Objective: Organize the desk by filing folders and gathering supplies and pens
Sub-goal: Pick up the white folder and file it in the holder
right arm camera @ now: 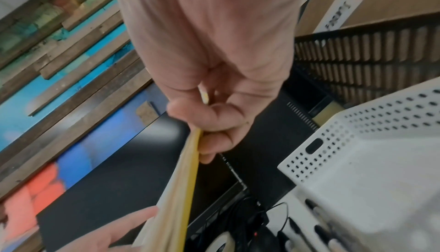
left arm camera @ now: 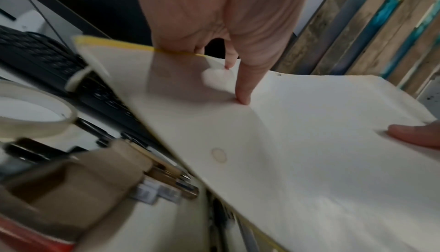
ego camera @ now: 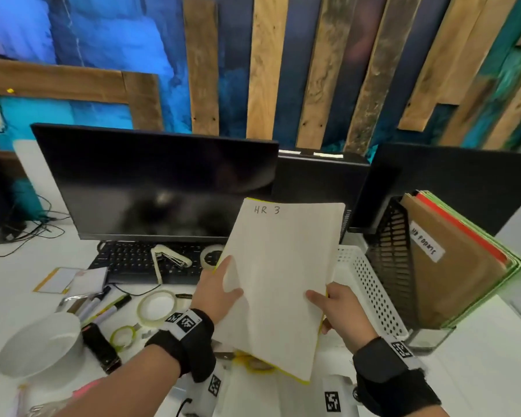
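Note:
A yellow folder (ego camera: 283,281) with a white top sheet marked "HR 3" is held tilted above the desk, in front of the monitor. My left hand (ego camera: 220,284) pinches its left edge, thumb (left arm camera: 243,94) pressed on the sheet and fingers behind. My right hand (ego camera: 334,308) grips the lower right edge; in the right wrist view its fingers (right arm camera: 214,135) curl round the folder's yellow edge (right arm camera: 188,190). A black mesh file holder (ego camera: 388,260) at the right holds brown, red and green folders (ego camera: 451,266). Several markers (ego camera: 103,308) lie on the desk at the left.
A white perforated tray (ego camera: 370,290) stands between the folder and the file holder. On the desk at the left are a keyboard (ego camera: 133,260), a stapler (ego camera: 169,257), tape rolls (ego camera: 157,305), notepads (ego camera: 73,279) and a white bowl (ego camera: 42,341). A monitor (ego camera: 154,182) stands behind.

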A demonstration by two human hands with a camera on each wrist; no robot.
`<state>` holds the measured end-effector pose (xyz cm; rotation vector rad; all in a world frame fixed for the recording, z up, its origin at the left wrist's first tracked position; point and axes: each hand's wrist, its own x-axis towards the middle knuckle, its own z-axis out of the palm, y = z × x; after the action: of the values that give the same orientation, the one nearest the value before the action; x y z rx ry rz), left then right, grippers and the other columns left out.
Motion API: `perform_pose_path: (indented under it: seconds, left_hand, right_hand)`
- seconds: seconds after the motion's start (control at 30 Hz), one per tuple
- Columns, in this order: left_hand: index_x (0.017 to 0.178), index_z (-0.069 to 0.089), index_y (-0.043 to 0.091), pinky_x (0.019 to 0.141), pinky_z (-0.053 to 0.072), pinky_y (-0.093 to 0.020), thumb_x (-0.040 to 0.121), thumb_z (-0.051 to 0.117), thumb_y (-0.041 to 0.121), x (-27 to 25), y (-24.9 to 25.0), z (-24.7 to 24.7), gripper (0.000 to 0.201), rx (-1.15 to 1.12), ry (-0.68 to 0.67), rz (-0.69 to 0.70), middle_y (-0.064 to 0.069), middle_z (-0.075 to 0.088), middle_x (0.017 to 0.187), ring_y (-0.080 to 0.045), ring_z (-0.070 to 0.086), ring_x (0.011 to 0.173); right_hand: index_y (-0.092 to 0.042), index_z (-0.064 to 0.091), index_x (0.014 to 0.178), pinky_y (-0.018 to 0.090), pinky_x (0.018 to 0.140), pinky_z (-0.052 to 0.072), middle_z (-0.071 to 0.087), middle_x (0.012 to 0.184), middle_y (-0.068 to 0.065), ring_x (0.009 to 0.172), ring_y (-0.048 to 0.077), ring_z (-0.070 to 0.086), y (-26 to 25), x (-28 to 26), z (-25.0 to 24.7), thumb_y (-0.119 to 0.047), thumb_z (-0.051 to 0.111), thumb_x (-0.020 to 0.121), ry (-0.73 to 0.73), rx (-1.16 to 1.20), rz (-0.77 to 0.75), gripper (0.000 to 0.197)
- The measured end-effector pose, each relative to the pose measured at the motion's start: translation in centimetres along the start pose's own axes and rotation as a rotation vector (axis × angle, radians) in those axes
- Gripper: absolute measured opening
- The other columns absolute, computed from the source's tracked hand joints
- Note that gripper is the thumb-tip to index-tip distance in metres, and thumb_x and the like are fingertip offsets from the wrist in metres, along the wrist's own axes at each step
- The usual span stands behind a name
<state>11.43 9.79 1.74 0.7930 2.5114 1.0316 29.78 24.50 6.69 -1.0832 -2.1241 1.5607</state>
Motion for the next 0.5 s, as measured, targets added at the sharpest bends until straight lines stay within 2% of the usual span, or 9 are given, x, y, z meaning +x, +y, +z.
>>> perform_pose_path:
  seconds: [0.07, 0.1, 0.17, 0.23, 0.3, 0.37, 0.43, 0.5]
  left_hand:
    - [0.148, 0.015, 0.032, 0.109, 0.032, -0.035, 0.084, 0.063, 0.032, 0.6, 1.4, 1.6, 0.080, -0.024, -0.035, 0.033, -0.011, 0.035, 0.143, -0.027, 0.038, 0.131]
    - [0.148, 0.015, 0.030, 0.111, 0.032, -0.036, 0.082, 0.064, 0.033, 0.8, 2.5, 2.6, 0.083, -0.043, -0.057, 0.063, -0.009, 0.035, 0.145, -0.027, 0.037, 0.134]
    - [0.149, 0.012, 0.027, 0.110, 0.033, -0.036, 0.079, 0.065, 0.035, 1.3, 4.5, 4.2, 0.088, -0.078, -0.105, 0.110, -0.006, 0.037, 0.146, -0.025, 0.037, 0.134]
    - [0.149, 0.007, 0.026, 0.108, 0.032, -0.034, 0.082, 0.064, 0.031, 1.5, 6.3, 5.5, 0.088, -0.106, -0.158, 0.120, -0.005, 0.036, 0.147, -0.024, 0.037, 0.134]
    - [0.150, 0.004, 0.023, 0.108, 0.030, -0.030, 0.085, 0.063, 0.030, 1.8, 8.0, 7.0, 0.088, -0.079, -0.213, 0.126, -0.006, 0.033, 0.149, -0.023, 0.035, 0.136]
    - [0.150, 0.004, 0.021, 0.107, 0.029, -0.026, 0.086, 0.062, 0.032, 2.0, 9.5, 8.3, 0.086, -0.040, -0.252, 0.143, -0.005, 0.034, 0.148, -0.022, 0.035, 0.136]
    - [0.148, 0.013, 0.020, 0.104, 0.030, -0.021, 0.086, 0.062, 0.029, 2.1, 11.2, 9.1, 0.080, -0.038, -0.295, 0.187, 0.001, 0.042, 0.137, -0.017, 0.040, 0.129]
    - [0.142, 0.025, 0.024, 0.107, 0.036, -0.030, 0.079, 0.063, 0.032, 2.5, 12.8, 10.0, 0.074, -0.068, -0.328, 0.240, 0.004, 0.048, 0.132, -0.016, 0.047, 0.124]
  right_hand:
    - [0.004, 0.047, 0.066, 0.025, 0.037, 0.037, 0.055, 0.069, 0.020, 0.038, 0.017, 0.048, 0.7, -0.1, -2.2, -0.015, 0.060, 0.089, 0.052, -0.032, -0.009, 0.033]
    - [-0.005, 0.038, 0.060, 0.025, 0.038, 0.035, 0.048, 0.062, 0.013, 0.035, 0.016, 0.044, 1.1, -0.2, -3.6, -0.015, 0.060, 0.089, 0.090, -0.037, -0.021, 0.038]
    - [-0.011, 0.031, 0.060, 0.026, 0.039, 0.032, 0.041, 0.059, 0.011, 0.032, 0.014, 0.039, 1.8, -0.4, -6.0, -0.016, 0.060, 0.089, 0.133, -0.041, -0.048, 0.041]
    - [-0.011, 0.033, 0.065, 0.024, 0.039, 0.031, 0.041, 0.061, 0.012, 0.032, 0.012, 0.036, 2.3, -0.7, -8.1, -0.017, 0.060, 0.090, 0.156, -0.037, -0.055, 0.037]
    - [-0.013, 0.028, 0.064, 0.020, 0.038, 0.029, 0.034, 0.056, 0.005, 0.033, 0.010, 0.031, 2.6, -1.0, -10.0, -0.017, 0.059, 0.090, 0.194, -0.027, -0.048, 0.041]
    - [-0.012, 0.029, 0.062, 0.018, 0.038, 0.029, 0.034, 0.056, 0.003, 0.041, 0.012, 0.033, 2.7, -1.3, -11.6, -0.017, 0.059, 0.090, 0.253, -0.038, -0.070, 0.042]
    - [-0.006, 0.037, 0.064, 0.021, 0.042, 0.032, 0.041, 0.063, 0.009, 0.053, 0.018, 0.038, 2.7, -1.5, -13.0, -0.019, 0.060, 0.090, 0.333, -0.086, -0.091, 0.037]
    - [0.006, 0.045, 0.069, 0.030, 0.051, 0.038, 0.049, 0.066, 0.017, 0.059, 0.023, 0.045, 2.8, -1.6, -14.5, -0.021, 0.060, 0.089, 0.417, -0.105, -0.101, 0.037]
